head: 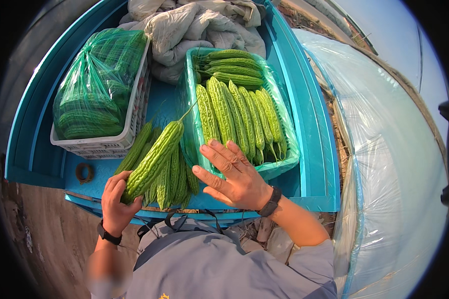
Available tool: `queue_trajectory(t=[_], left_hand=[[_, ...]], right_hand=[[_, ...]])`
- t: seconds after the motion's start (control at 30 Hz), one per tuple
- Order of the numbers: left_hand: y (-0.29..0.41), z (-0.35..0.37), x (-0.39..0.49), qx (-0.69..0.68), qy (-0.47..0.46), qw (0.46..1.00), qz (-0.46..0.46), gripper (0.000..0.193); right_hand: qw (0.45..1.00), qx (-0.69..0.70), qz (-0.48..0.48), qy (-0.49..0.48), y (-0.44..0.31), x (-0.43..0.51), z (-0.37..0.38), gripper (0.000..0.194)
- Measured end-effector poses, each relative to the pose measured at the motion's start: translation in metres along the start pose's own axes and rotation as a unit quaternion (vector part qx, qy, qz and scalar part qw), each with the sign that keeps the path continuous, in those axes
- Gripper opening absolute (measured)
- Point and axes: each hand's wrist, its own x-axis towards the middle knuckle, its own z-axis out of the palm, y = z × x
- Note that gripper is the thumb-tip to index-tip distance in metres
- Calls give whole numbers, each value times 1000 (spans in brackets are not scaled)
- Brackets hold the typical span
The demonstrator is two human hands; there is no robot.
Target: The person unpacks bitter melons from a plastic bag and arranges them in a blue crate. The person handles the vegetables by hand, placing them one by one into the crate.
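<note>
In my left hand (pixel 119 202) is a bitter melon (pixel 155 160), gripped at its lower end, its stem pointing up and right. My right hand (pixel 234 177) is spread, palm down, over the near left corner of a green plastic crate (pixel 297 151), holding nothing. The crate is lined with green plastic film. Bitter melons (pixel 234 112) lie in it side by side, lengthwise in front and crosswise at the back. More loose bitter melons (pixel 172 183) lie on the blue truck bed (pixel 161 101) beneath the held one, partly hidden by it.
A white plastic crate (pixel 127 140) at the left holds a tied green bag of bitter melons (pixel 89 93). A roll of tape (pixel 84 173) lies near the bed's left front edge. Crumpled grey cloth (pixel 194 30) is heaped at the back. Right of the bed stands a plastic-film greenhouse (pixel 393 149).
</note>
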Motion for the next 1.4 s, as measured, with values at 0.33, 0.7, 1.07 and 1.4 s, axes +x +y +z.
queue_trajectory(t=[0.33,0.7,1.07,1.4], left_hand=[[119,17,80,7,-33,951,307,39],[77,70,78,-178,-46,974,131,41],[44,76,71,-190,-79,979,-12,40],[9,74,71,-172,-74,980,-68,46]], right_hand=[[995,-82,60,-3,18,-23,-43,60],[796,312,449,259,234,-88,-43,69],[778,206,564,187,270,-125,59,66],[819,-121,562,2,240,-137,80,82]])
